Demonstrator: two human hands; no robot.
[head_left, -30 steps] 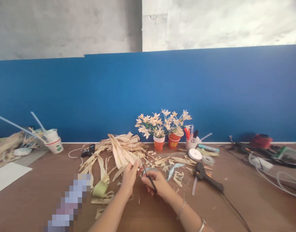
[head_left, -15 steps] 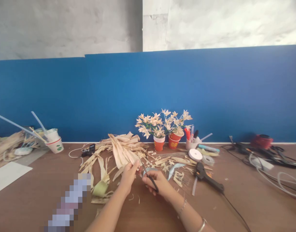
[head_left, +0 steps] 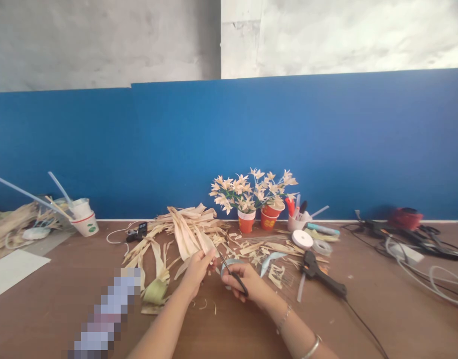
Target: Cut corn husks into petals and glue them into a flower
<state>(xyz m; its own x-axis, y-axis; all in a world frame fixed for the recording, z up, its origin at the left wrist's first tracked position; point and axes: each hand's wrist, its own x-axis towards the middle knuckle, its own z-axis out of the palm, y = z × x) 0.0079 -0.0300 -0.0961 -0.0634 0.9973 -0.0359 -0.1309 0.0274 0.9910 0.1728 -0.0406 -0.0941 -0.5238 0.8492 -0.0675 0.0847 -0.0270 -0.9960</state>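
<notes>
Head view: left hand (head_left: 197,271) nearly closed, thumb and fingers pinching a pale husk (head_left: 186,238) by its near end. Most of it spreads ahead of the hand; the pinched edge is too small to read. Right hand (head_left: 251,285) curled around the handles of black scissors (head_left: 239,282), blades angled forward-left, tips just beside the left fingertips. Can't tell if the blades are apart or touching the husk.

What looks freshly changed: thin slivers (head_left: 215,308) lie on the brown tabletop (head_left: 221,334), nearer the body than the hands. Reads as offcuts, so likely some husk has already been trimmed.

Around the left hand: husk pile (head_left: 199,215) ahead, green husk piece (head_left: 155,290) to its left, small black device (head_left: 141,230) farther forward-left.

Around the right hand: blue strip (head_left: 271,260) just forward-right, glue gun (head_left: 320,275) to the right, white spool (head_left: 302,239) and tape roll (head_left: 322,248) beyond. Pale flowers (head_left: 240,186) stand in red cups (head_left: 245,222) straight ahead, by the blue panel (head_left: 176,149).
</notes>
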